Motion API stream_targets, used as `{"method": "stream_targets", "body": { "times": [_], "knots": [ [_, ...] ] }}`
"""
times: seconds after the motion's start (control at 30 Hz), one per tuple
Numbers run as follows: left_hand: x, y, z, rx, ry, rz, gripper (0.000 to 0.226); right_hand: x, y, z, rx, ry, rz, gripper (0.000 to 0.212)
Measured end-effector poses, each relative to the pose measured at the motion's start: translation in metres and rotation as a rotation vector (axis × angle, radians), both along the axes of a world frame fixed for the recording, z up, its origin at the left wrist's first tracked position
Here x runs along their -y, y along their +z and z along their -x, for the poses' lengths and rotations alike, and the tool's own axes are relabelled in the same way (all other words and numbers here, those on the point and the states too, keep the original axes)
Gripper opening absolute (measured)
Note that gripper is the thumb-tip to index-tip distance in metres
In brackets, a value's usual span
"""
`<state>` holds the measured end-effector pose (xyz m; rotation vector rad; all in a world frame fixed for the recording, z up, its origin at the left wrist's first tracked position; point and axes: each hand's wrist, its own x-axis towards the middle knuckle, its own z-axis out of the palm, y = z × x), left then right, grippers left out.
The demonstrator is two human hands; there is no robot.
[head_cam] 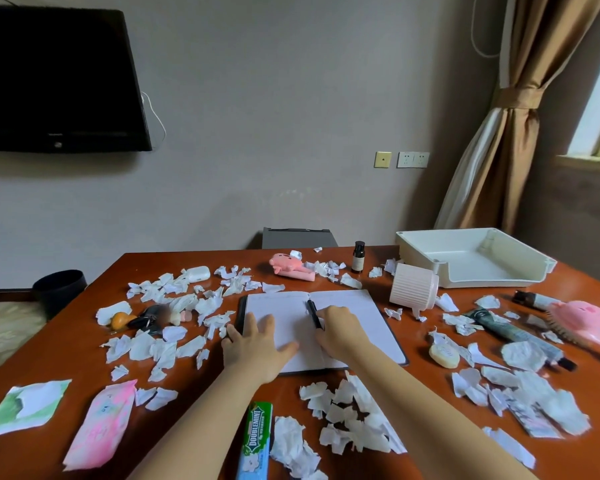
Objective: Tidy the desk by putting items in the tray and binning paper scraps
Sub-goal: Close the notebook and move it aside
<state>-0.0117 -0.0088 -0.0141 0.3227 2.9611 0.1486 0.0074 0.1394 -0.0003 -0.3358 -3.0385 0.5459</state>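
Note:
An open notebook (354, 317) with blank white pages lies in the middle of the brown desk (222, 382). My left hand (257, 344) rests flat on its left page, fingers spread. My right hand (340, 332) sits near the spine, fingers curled around a black pen (313, 311) that lies on the page. A white tray (471, 259) stands at the back right, nothing in it. Torn white paper scraps (174, 320) cover the desk on both sides. A dark bin (60, 289) stands on the floor at the left.
Scattered around are a pink cup on its side (414, 287), a small dark bottle (358, 257), pink plush toys (290, 266), a pink hairbrush (582, 322), tubes (510, 329), soap (444, 355), keys (149, 320), an earbud case (196, 273), gum (255, 441) and tissue packs (101, 424).

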Motion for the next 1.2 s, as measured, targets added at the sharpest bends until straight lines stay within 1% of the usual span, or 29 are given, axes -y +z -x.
{"method": "stream_targets", "body": {
  "times": [0.13, 0.2, 0.33, 0.4, 0.47, 0.53, 0.6, 0.7, 0.77, 0.83, 0.9, 1.0, 1.1, 1.13, 1.2],
  "knots": [
    [0.002, 0.002, 0.000, -0.005, -0.008, -0.109, 0.087, -0.001, 0.001, -0.006, -0.028, 0.106, -0.125, 0.026],
    [0.005, 0.002, 0.000, 0.003, -0.003, -0.170, 0.090, -0.001, 0.002, -0.007, -0.012, 0.128, -0.167, 0.031],
    [0.010, 0.002, -0.002, 0.015, 0.010, -0.258, 0.091, -0.001, 0.008, -0.005, 0.131, 0.185, -0.197, 0.045],
    [0.012, 0.007, -0.004, 0.008, 0.019, -0.348, 0.087, -0.004, 0.010, -0.004, 0.178, 0.213, -0.183, 0.051],
    [0.014, 0.018, -0.005, -0.047, 0.030, -0.427, 0.080, -0.008, 0.010, -0.004, 0.184, 0.233, -0.170, 0.053],
    [0.017, 0.034, -0.006, -0.110, 0.010, -0.482, 0.073, -0.009, 0.008, -0.005, 0.173, 0.246, -0.150, 0.051],
    [0.019, 0.052, -0.006, -0.132, -0.036, -0.559, 0.070, -0.011, 0.007, -0.005, 0.156, 0.255, -0.106, 0.044],
    [0.019, 0.073, -0.007, -0.117, -0.075, -0.746, 0.076, -0.010, 0.003, -0.003, 0.099, 0.255, -0.031, 0.029],
    [0.018, 0.081, -0.007, -0.090, -0.048, -0.851, 0.082, -0.005, 0.001, 0.000, 0.064, 0.260, 0.056, 0.031],
    [0.017, 0.084, -0.008, -0.065, -0.027, -0.892, 0.083, 0.001, 0.000, 0.004, 0.067, 0.287, 0.108, 0.032],
    [0.017, 0.086, -0.010, -0.071, -0.003, -0.888, 0.076, 0.008, 0.000, 0.008, 0.086, 0.318, 0.127, 0.032],
    [0.021, 0.088, -0.011, -0.137, 0.061, -0.843, 0.058, 0.020, 0.004, 0.012, 0.135, 0.329, 0.128, 0.035],
    [0.020, 0.091, -0.010, -0.157, 0.046, -0.865, 0.044, 0.018, 0.016, 0.011, 0.193, 0.338, 0.131, 0.037],
    [0.018, 0.092, -0.011, -0.156, 0.023, -0.891, 0.038, 0.013, 0.023, 0.007, 0.180, 0.320, 0.158, 0.040],
    [0.011, 0.095, -0.014, -0.144, -0.029, -0.950, 0.032, 0.000, 0.039, -0.006, 0.077, 0.256, 0.289, 0.046]
  ]
}}
